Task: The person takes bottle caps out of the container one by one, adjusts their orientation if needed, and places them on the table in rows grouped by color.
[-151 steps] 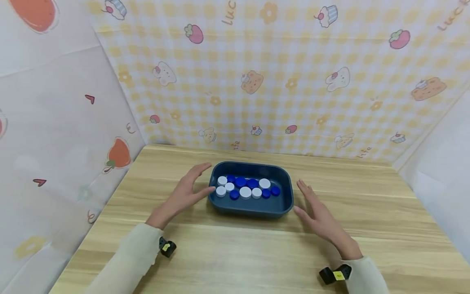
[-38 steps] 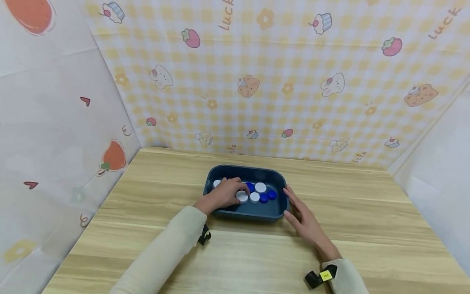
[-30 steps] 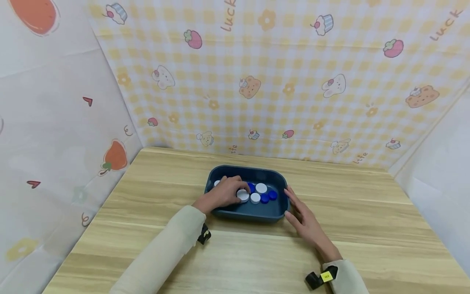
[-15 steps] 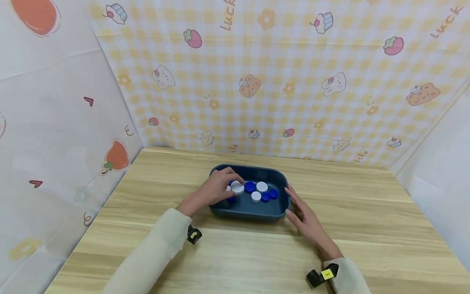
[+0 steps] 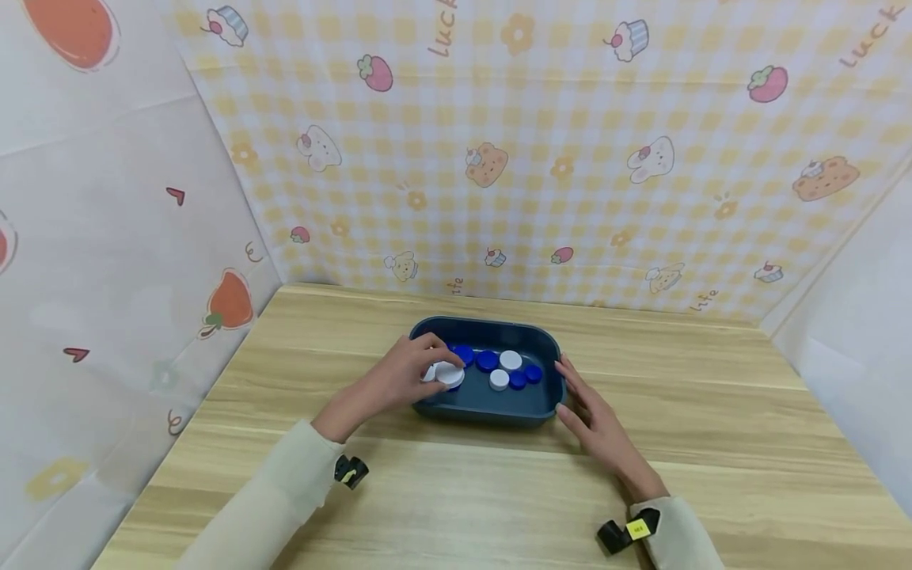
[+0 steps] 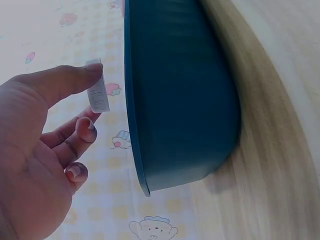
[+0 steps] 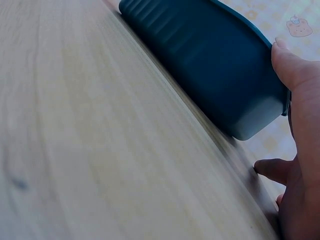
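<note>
My left hand (image 5: 399, 380) pinches a large white bottle cap (image 5: 450, 375) between thumb and fingers. The left wrist view shows this cap (image 6: 97, 90) on edge, lifted above the rim of the dark blue tray (image 6: 180, 100). Inside the tray (image 5: 484, 416) lie blue caps (image 5: 488, 362) and white caps (image 5: 510, 361), singly and close together; some at its left end are partly hidden by the left hand. My right hand (image 5: 602, 427) rests against the tray's right end with fingers spread, and in the right wrist view its thumb (image 7: 290, 65) touches the rim.
The tray stands on a wood-grain table (image 5: 456, 507). Behind it rises a yellow checked cloth (image 5: 556, 198), with a white printed sheet (image 5: 128, 261) at the left and a plain white one (image 5: 855, 317) at the right.
My left hand has come from beside the tray, reached into its middle, taken hold of the large white cap and drawn it left and up. The right hand has moved onto the tray's end.
</note>
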{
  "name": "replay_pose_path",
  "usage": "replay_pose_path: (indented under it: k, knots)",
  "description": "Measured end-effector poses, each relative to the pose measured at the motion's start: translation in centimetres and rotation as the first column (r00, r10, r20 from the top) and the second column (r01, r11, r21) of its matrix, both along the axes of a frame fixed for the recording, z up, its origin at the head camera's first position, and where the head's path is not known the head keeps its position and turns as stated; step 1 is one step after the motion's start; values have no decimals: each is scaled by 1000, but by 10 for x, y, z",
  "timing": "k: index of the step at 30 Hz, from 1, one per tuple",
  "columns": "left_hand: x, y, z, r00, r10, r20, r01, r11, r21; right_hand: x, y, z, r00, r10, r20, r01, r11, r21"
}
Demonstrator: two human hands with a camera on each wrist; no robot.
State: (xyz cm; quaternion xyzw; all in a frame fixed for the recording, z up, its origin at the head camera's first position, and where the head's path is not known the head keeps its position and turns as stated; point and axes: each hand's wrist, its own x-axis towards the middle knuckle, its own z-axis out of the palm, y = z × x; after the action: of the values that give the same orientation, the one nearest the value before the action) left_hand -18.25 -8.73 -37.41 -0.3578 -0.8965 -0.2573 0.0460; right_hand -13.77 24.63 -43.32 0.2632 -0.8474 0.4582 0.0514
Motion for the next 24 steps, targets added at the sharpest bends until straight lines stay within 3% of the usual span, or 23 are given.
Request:
replay_pose_path:
  k: [8,15,19,24]
  knots:
    - [17,-12,-2,994,-81,-79,82,997,11,-1,0,-2,1000,2,5,-2,1000,3]
    - [40,-14,-3,981,-139,-137,144,989,23,-1,0,-3,1000,6,6,-6,1000,-4]
    - [55,-15,-4,978,-176,-115,179,984,17,0,0,-3,1000,10,8,-10,1000,-5]
    - [70,-13,-8,981,-193,-32,192,981,-28,-1,1,-3,1000,2,0,-2,1000,1]
